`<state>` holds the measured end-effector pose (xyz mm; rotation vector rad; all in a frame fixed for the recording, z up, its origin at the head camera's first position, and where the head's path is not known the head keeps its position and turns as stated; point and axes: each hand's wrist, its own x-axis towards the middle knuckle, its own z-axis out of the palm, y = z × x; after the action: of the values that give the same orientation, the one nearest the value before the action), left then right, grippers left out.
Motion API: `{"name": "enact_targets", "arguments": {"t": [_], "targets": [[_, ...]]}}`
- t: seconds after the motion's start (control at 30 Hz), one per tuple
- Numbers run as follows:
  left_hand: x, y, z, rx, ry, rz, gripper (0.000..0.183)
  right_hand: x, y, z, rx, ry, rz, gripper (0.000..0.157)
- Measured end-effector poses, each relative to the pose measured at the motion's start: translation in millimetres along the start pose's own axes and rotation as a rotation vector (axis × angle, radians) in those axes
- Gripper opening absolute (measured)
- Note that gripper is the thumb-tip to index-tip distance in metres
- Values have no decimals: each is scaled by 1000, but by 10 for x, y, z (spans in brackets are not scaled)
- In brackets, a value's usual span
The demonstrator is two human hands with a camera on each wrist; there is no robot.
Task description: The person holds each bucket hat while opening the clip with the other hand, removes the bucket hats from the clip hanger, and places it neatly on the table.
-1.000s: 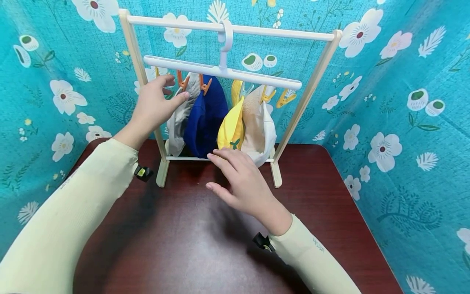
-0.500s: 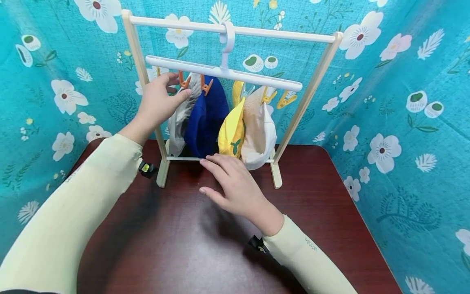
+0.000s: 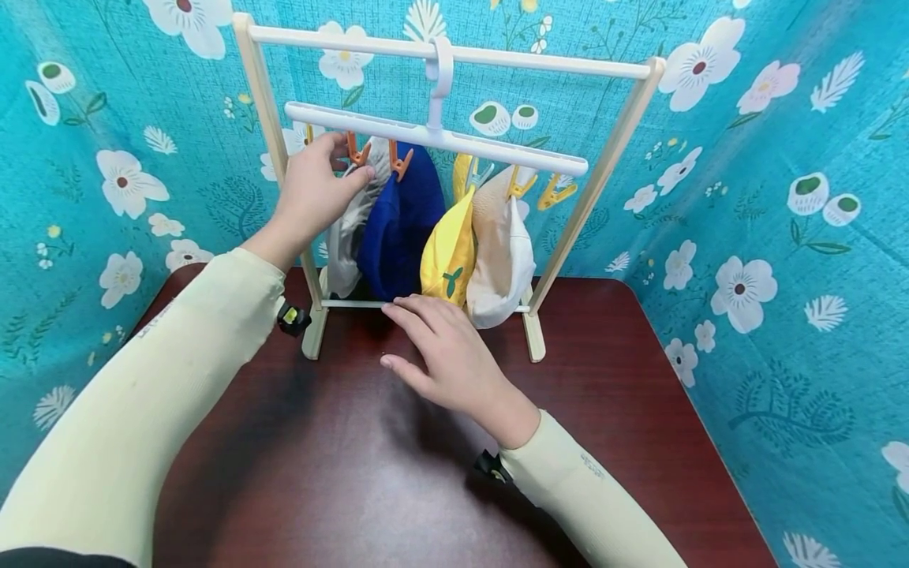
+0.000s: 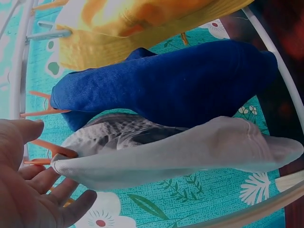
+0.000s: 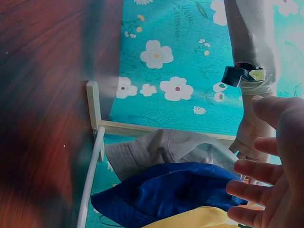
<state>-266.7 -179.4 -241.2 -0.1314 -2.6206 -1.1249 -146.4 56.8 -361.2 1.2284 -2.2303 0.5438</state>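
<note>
Teal floral curtain (image 3: 753, 173) across the back and right of the frame; dark red-brown tabletop (image 3: 319, 473) over the lower centre. Wooden rack (image 3: 599, 173) at upper centre, white hanger (image 3: 497, 147) hooked on the top rail. Clipped beneath, left to right: grey hat (image 4: 142, 163), blue hat (image 3: 412, 229), yellow hat (image 3: 447, 252), cream hat (image 3: 490, 272).

Left hand (image 3: 312, 189) at upper left, beside the orange clip (image 4: 59, 148) on the grey hat: thumb and fingers set wide around the clip, fingertips at the hat's edge — pressure not possible to tell. Right hand (image 3: 454, 355) at centre, in front of the lower edges of the hats: fingers extended, nothing held; contact unclear.

Step in hand, as judged: work at the clip and the grey hat's edge. Before squeezing, seat thumb and forefinger squarely on opposite clip arms. Support the soft fabric with the remaining fingers — likely to sag otherwise. Avoid sideways pull: risk of swinging the hanger. Avoid catching the neighbouring orange clip (image 3: 401, 162) on the blue hat.
</note>
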Motion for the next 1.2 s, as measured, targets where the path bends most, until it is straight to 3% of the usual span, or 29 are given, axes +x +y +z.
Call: {"name": "enact_targets", "arguments": {"t": [0.37, 0.9, 1.2], "targets": [[55, 9, 7, -16, 15, -12, 59, -4, 36, 94, -23, -62, 78, 61], [-40, -12, 70, -5, 88, -1, 51, -13, 23, 304, 3, -150, 228, 61], [-92, -20, 110, -36, 141, 24, 46, 17, -11, 441, 89, -222, 350, 63]]}}
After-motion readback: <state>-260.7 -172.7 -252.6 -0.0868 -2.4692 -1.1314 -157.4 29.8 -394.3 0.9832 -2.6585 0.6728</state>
